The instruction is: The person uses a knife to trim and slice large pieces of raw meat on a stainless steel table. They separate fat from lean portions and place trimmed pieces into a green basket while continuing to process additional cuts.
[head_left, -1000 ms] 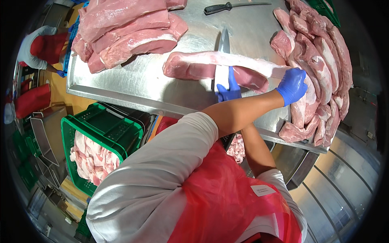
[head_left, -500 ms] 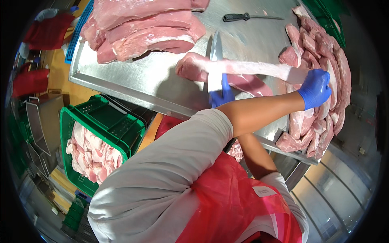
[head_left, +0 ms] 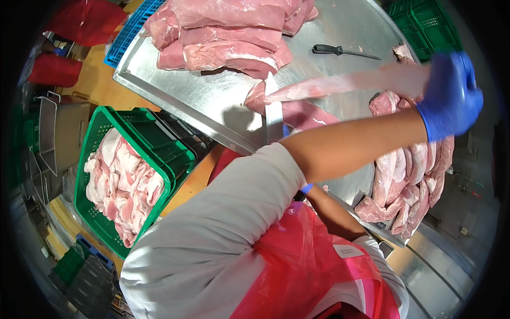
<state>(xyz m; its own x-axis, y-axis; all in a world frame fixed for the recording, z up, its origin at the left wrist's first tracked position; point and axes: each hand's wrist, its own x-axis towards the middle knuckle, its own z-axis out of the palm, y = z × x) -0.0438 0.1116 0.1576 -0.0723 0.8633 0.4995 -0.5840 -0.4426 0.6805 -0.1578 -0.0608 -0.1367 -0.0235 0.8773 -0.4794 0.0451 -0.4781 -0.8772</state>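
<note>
My left hand (head_left: 451, 98) grips one end of a pale strip (head_left: 348, 82); my right hand (head_left: 286, 131), mostly behind my left forearm (head_left: 356, 146), holds the knife (head_left: 273, 106) across a meat slab (head_left: 308, 114).

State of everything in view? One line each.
Left hand: closed on pale strip
Pale strip: held out rightward, motion-blurred
Right hand: mostly hidden, grip unclear
Knife: blade exposed, across meat slab
Meat slab: lying on table
Sharpening steel: lying on table, unheld
Green crate: open, holding trimmings
</note>
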